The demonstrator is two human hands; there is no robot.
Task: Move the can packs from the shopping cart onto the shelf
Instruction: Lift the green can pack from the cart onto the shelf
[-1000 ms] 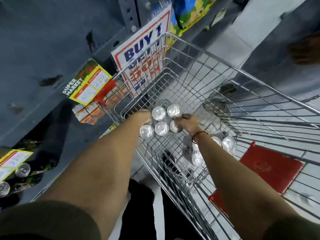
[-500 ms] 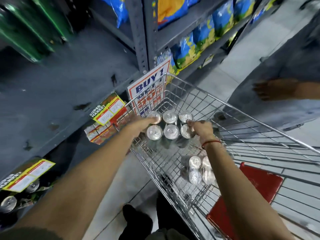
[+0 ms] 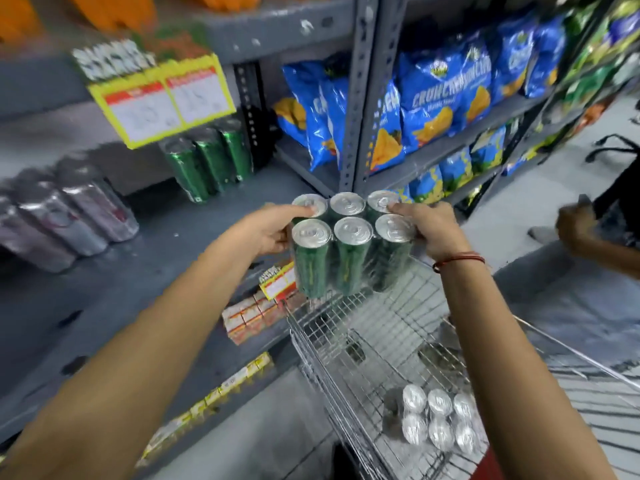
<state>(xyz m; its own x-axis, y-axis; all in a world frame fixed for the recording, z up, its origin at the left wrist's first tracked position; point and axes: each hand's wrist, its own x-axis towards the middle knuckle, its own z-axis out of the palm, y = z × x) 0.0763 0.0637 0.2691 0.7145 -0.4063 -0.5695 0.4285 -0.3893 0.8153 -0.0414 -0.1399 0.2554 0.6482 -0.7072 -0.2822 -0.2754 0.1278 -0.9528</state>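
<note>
Pack point(image 3: 349, 244): six green cans, held above cart point(image 3: 349, 344)
Hands: left point(image 3: 266, 233) and right point(image 3: 433, 230) grip its sides
Shelf point(image 3: 145, 271): beside cart

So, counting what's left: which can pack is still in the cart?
The silver-topped pack low in the cart; the green pack is held above it by both hands.

Both arms outstretched — left hand point(image 3: 268, 233), right hand point(image 3: 429, 230) clasped inward.
</note>
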